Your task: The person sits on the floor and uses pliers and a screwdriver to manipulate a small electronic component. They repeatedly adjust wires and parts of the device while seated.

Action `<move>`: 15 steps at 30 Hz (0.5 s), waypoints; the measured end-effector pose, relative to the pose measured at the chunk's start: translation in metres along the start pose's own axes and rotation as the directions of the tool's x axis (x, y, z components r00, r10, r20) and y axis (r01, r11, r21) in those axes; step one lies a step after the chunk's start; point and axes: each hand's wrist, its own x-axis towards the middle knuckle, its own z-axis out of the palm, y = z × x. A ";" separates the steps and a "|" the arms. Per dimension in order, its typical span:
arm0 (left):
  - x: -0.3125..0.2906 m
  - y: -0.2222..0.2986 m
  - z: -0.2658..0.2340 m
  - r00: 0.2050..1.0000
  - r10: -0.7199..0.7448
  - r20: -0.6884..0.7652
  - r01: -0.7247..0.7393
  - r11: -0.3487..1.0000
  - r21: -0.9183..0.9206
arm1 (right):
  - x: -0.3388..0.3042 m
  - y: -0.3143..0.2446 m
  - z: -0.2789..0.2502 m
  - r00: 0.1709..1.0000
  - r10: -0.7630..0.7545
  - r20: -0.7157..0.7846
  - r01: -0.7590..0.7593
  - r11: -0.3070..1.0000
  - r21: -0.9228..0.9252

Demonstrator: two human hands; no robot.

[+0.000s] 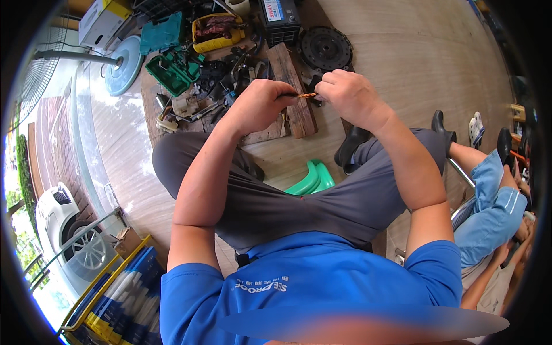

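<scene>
Between my two hands stretches a short bare copper-coloured wire (307,95), with what looks like dark insulation at its left end. My left hand (261,106) pinches that dark end between thumb and fingers. The other end is gripped by my right hand (349,96), its fingertips closed and partly hidden from view. Both hands are held up over a wooden block (302,118) on the low wooden work surface (261,137).
Left of the block lie loose tools and parts, an open green case (172,75) and a yellow container (218,34). A black battery (280,20) and a round black disc (325,49) stand behind. Another person's legs (491,195) are at the right; a fan base (123,66) stands left.
</scene>
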 end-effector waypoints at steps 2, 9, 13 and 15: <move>0.000 0.003 -0.002 0.996 0.070 -0.062 -0.064 0.994 0.087 | -0.001 -0.003 -0.001 1.000 -0.003 0.008 0.003 1.000 0.017; 0.004 0.007 0.002 0.979 0.115 -0.166 -0.095 0.988 0.123 | -0.004 0.002 0.000 0.997 0.047 0.068 -0.051 0.997 0.057; 0.008 0.009 -0.006 0.991 -0.042 -0.130 0.048 0.998 0.043 | -0.002 0.001 0.007 0.987 0.070 -0.144 -0.064 0.997 0.044; 0.009 -0.001 -0.001 0.989 0.032 -0.147 -0.031 0.999 0.010 | -0.003 0.001 0.011 0.977 0.051 -0.208 -0.043 0.998 0.043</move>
